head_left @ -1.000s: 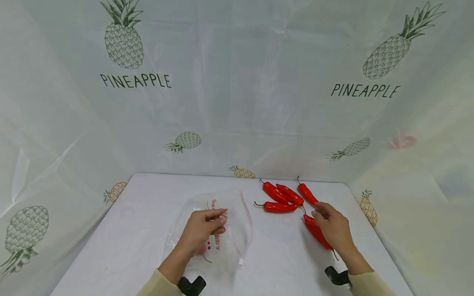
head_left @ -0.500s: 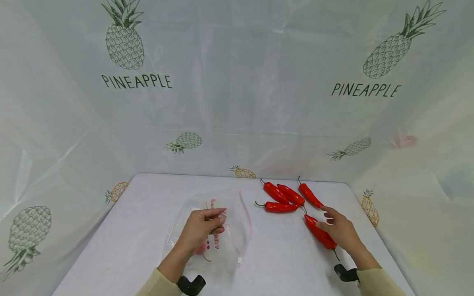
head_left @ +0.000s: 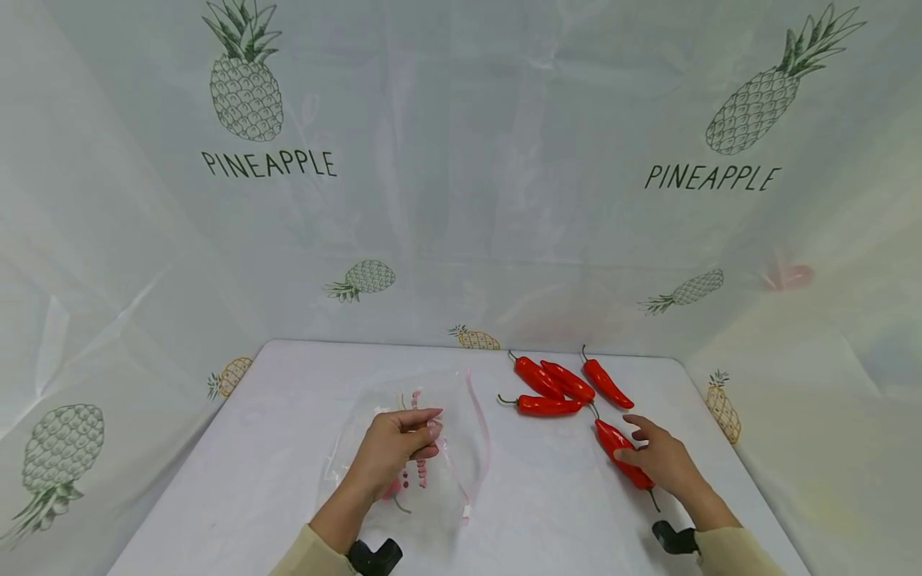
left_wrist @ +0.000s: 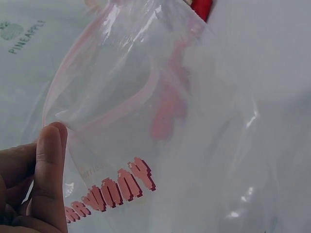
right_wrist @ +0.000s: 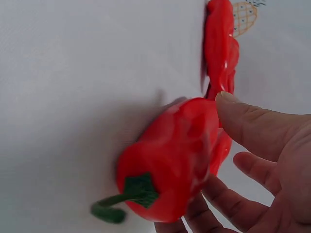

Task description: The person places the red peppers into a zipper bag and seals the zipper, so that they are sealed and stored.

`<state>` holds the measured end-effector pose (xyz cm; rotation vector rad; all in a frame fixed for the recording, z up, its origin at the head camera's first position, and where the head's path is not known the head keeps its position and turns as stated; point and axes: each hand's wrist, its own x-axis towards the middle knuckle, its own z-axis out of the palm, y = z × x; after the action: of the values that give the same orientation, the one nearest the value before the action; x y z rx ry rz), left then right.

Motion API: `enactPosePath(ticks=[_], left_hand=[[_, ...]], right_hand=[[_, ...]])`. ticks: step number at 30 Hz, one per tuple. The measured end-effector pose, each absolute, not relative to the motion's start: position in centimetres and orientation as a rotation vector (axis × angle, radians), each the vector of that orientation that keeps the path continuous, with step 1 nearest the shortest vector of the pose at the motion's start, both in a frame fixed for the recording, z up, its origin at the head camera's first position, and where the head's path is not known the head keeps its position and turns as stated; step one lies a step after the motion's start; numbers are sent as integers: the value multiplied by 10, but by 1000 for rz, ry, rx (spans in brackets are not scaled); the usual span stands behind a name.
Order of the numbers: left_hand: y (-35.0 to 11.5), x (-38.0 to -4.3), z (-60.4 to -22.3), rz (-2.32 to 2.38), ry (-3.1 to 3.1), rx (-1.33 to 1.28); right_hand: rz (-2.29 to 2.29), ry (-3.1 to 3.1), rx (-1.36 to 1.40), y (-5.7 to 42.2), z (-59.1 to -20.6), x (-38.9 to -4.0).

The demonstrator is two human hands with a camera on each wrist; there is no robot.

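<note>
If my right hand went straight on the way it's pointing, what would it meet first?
Most likely the red chili pepper nearest your right hand, with its stem end toward you. Your thumb overlaps it in the head view and may be touching it; depth is unclear.

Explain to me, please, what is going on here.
A person's left hand pinches a clear, pink-edged plastic bag, with something red and stemmed showing through it. The right hand is spread around the nearest red pepper, with no firm grip visible. Four other red peppers lie farther back on the white table.
</note>
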<state>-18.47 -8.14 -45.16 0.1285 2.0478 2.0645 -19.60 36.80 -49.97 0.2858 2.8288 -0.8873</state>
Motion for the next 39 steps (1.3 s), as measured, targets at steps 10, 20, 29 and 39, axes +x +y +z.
enactPosePath(ticks=[10,20,29,39], left_hand=[[-82,-185,-453,2071,2046,136],[-81,-184,-453,2081,2044,139],[-81,-184,-456,2080,2038,107],[-82,-183,-457,2077,2071,118]], right_hand=[[-852,2804,341,364,-508,-199],[-901,2808,360,358,-503,-199],[-1136,2837,383,342,-493,-194],[-1300,2889,339,318,-484,-189]])
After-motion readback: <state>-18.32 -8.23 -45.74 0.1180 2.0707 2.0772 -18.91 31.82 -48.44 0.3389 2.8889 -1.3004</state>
